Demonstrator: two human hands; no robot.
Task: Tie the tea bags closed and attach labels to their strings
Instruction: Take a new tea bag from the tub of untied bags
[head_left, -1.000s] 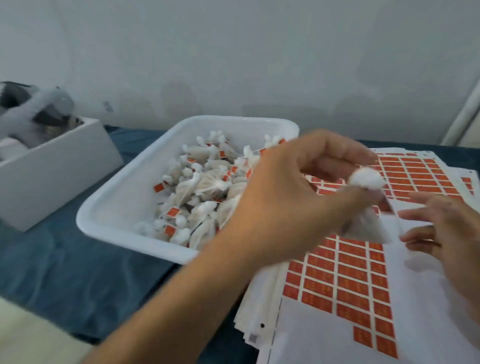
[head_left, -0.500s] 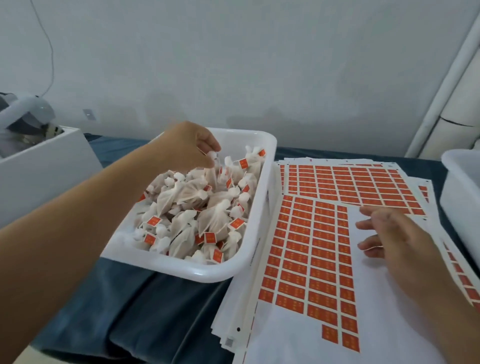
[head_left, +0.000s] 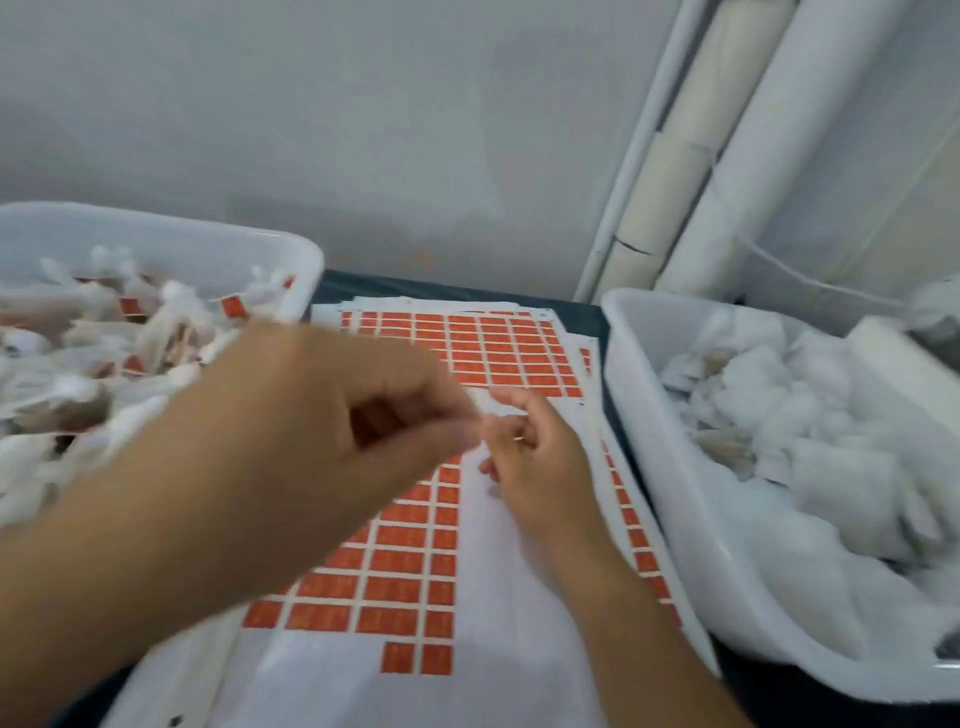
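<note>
Hands meet over the label sheets: the left hand (head_left: 332, 415) hangs above the top sheet (head_left: 410, 561), thumb and fingers drawn together in a pinch, and whether anything is between them I cannot tell through the blur. The right hand (head_left: 535, 457) rests low on the sheet's bare white part, fingers loosely curled, nothing visibly gripped; its state is also unclear.

Orange labels (head_left: 400, 535) fill the grid in the sheet's middle, with two left alone on the bottom row. More sheets lie stacked beneath, fanned toward the counter's back edge. Finished tea bags (head_left: 104, 353) with orange tags heap in the left tub (head_left: 223, 249) at the counter's left edge; untagged white bags (head_left: 810, 415) fill the right tub (head_left: 665, 467) along the right edge.

Risk, as I judge it: peeling with such hurried hands could tear a label or fold its glue onto itself, and neither hand clearly holds a bag, so a string could slip loose before tagging.

Print on the labels is too blurred to read.
</note>
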